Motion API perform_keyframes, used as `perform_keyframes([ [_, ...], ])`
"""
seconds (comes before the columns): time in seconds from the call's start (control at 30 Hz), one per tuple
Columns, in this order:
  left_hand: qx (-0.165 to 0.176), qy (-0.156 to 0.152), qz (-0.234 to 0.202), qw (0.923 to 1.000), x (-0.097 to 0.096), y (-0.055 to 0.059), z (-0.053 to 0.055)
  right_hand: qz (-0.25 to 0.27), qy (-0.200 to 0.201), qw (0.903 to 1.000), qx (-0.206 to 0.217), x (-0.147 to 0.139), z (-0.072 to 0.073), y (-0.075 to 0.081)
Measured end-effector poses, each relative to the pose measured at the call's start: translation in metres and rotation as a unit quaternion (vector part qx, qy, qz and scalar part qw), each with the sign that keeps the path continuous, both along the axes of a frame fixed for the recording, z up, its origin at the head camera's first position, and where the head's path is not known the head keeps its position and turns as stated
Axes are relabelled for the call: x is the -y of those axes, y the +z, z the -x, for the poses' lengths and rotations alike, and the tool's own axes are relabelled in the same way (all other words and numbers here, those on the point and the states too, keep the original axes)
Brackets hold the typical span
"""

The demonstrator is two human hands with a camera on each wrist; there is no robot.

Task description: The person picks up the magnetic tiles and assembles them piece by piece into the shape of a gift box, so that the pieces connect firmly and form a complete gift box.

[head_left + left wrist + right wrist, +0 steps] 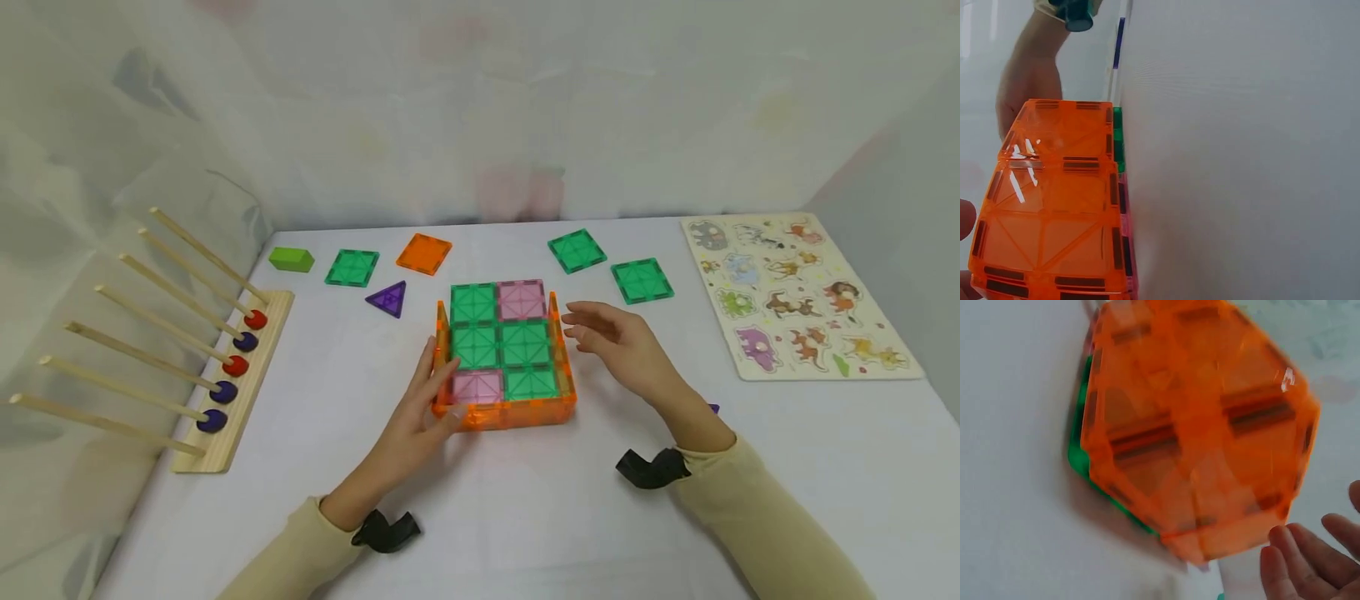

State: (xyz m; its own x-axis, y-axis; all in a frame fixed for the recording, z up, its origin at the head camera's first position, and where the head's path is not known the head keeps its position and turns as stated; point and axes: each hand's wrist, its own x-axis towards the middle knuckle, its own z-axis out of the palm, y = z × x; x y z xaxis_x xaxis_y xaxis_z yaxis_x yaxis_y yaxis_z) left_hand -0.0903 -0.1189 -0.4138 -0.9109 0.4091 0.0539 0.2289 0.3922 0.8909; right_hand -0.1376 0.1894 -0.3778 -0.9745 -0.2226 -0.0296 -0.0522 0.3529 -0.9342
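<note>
A floor of see-through green and pink square magnetic tiles point(477, 346) lies mid-table, two wide and three deep. Orange magnetic tiles point(517, 414) stand upright as walls along its front, left and right sides; the far edge has none. My left hand point(408, 421) rests at the front left corner, fingers extended along the left wall and thumb close to the front wall. Just off the right wall is my right hand point(626, 346), its fingers loosely bent and holding nothing. The right wrist view shows its fingertips beside the orange tiles point(1197, 425).
Loose green tiles point(577, 251), an orange tile point(424, 253), a purple triangle point(387, 298) and a green block point(291, 259) lie behind. A wooden peg rack point(258, 367) with red and blue beads stands left. An animal puzzle board point(798, 296) lies right.
</note>
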Motion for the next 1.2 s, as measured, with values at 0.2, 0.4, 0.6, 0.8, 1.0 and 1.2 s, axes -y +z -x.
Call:
perform_keyframes([
  [0.2, -0.001, -0.009, 0.004, 0.9999, -0.006, 0.0, 0.001, 0.021, 0.023, 0.9991, 0.031, -0.012, 0.043, -0.008],
  [0.4, -0.026, -0.013, 0.019, 0.9994, -0.006, -0.003, -0.002, -0.087, 0.075, 0.992, 0.051, -0.013, 0.096, 0.006],
  [0.6, -0.052, 0.006, 0.053, 0.9972, -0.005, -0.004, -0.003, -0.283, 0.193, 0.9387, 0.04, 0.005, 0.129, 0.016],
  [0.8, -0.032, 0.035, 0.083, 0.9954, -0.006, -0.002, -0.006, -0.344, 0.272, 0.8954, 0.079, 0.024, 0.148, 0.012],
  [1.0, -0.016, 0.052, 0.091, 0.9944, -0.005, -0.002, -0.009, -0.344, 0.289, 0.8893, 0.085, 0.036, 0.155, 0.012],
  [1.2, -0.023, 0.054, 0.087, 0.9945, -0.001, -0.001, -0.008, -0.318, 0.288, 0.8992, 0.084, 0.043, 0.156, 0.014],
])
